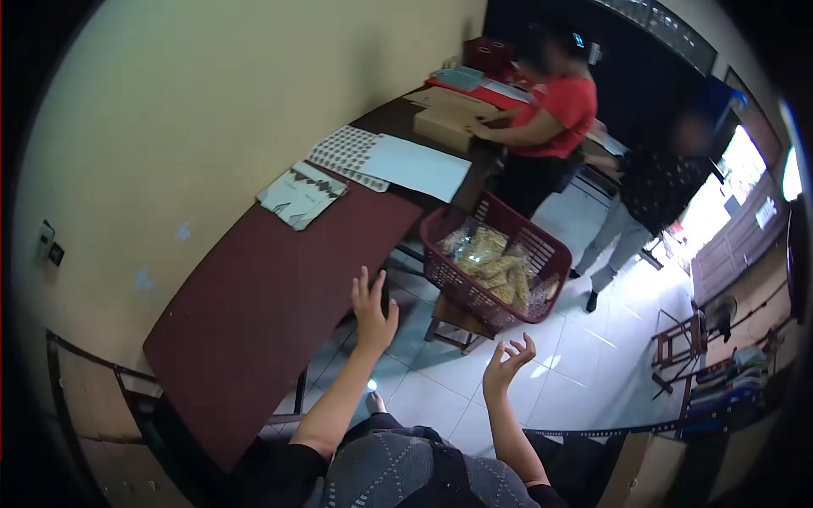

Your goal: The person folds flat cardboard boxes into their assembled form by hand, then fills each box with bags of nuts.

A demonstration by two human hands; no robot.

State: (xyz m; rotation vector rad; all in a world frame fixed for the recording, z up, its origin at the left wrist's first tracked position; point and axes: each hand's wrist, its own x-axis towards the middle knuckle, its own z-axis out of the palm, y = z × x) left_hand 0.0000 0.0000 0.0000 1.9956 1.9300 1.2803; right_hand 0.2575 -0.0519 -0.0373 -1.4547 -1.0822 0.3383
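My left hand (373,313) is raised beside the edge of the dark red table (271,288), fingers spread, holding nothing. On the right, my right hand (509,364) is held up below the basket, fingers apart and slightly curled, also with nothing in it. Between and beyond my hands, a dark red plastic basket (542,240) rests on a wooden stool (461,320). Clear bags of yellowish food (500,264) lie inside it. Neither hand touches the basket.
Printed bags (301,196), a sticker sheet (343,152) and white sheets (417,168) lie along the tables. A person in red (566,110) handles a cardboard box (442,127). Another person (656,190) stands behind the basket. Racks and boxes (648,470) are at lower right.
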